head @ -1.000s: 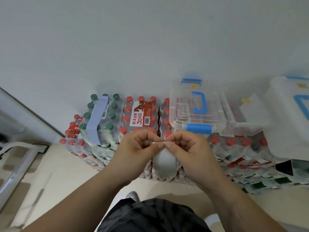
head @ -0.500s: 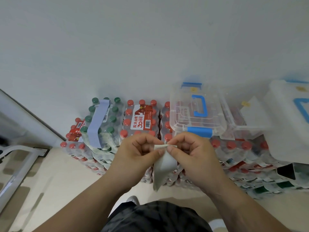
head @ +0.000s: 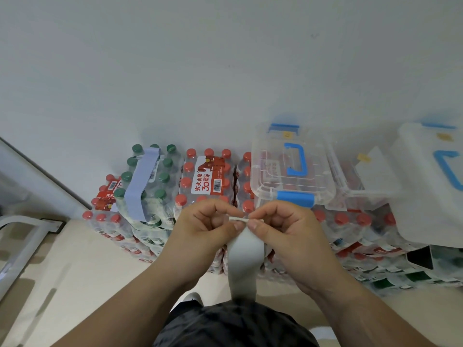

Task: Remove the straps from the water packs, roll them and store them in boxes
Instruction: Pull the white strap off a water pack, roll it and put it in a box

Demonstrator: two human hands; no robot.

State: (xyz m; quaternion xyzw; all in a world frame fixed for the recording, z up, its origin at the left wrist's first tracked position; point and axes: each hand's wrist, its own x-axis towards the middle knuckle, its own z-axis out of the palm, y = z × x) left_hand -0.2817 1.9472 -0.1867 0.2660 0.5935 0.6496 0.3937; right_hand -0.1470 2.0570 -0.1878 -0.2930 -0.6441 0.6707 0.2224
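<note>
A pale grey strap [head: 244,259] hangs down in front of me, its top end rolled over into a small fold. My left hand [head: 205,229] and my right hand [head: 283,231] pinch that fold between thumb and fingers from either side. Behind them shrink-wrapped water packs [head: 208,181] with red caps are stacked against the wall. A green-capped pack [head: 162,186] on the left carries a lavender strap [head: 141,184] over its top. A clear box [head: 288,171] with blue handle and latches sits shut on the packs.
A second clear box [head: 350,181] stands beside the first, and a white lidded box [head: 436,181] with a blue handle sits at the right. A white metal frame [head: 20,236] stands on the beige floor at the left. The white wall rises behind the packs.
The strap hung as a rounded loop, then opened out; now it hangs long and straight with its top end folded over between my fingers. Both hands stayed together in front of the packs.
</note>
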